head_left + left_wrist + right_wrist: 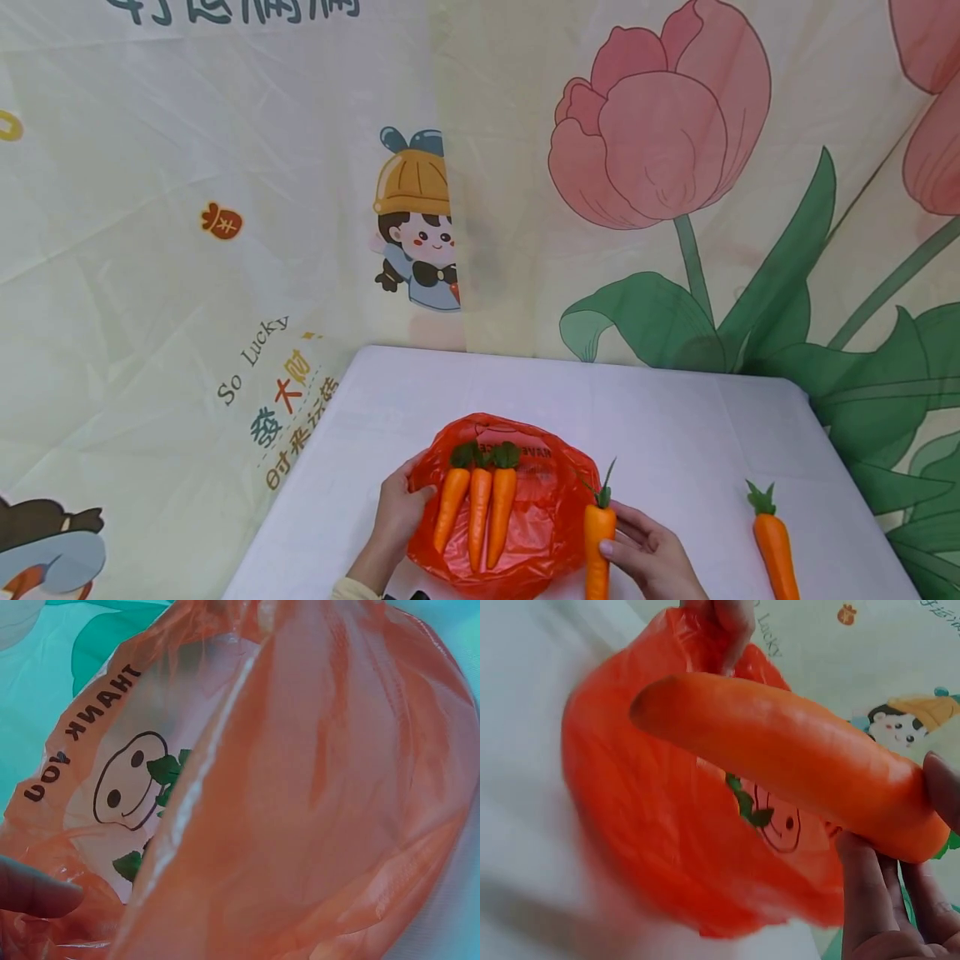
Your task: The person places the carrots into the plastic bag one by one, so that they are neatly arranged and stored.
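The left hand [401,504] pinches the edge of the red bag [540,529], where three carrots [479,517] lie. The right hand [651,552] holds a big carrot [598,533] near its leafy top, by the bag's right side. A spare carrot [776,546] lies on the surface [675,433]. Best keep the bag's mouth wide and pull softly, so it won't rip.

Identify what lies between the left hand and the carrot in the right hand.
In the head view, the red plastic bag, holding three orange carrots, fills that stretch; the left hand grips its edge.
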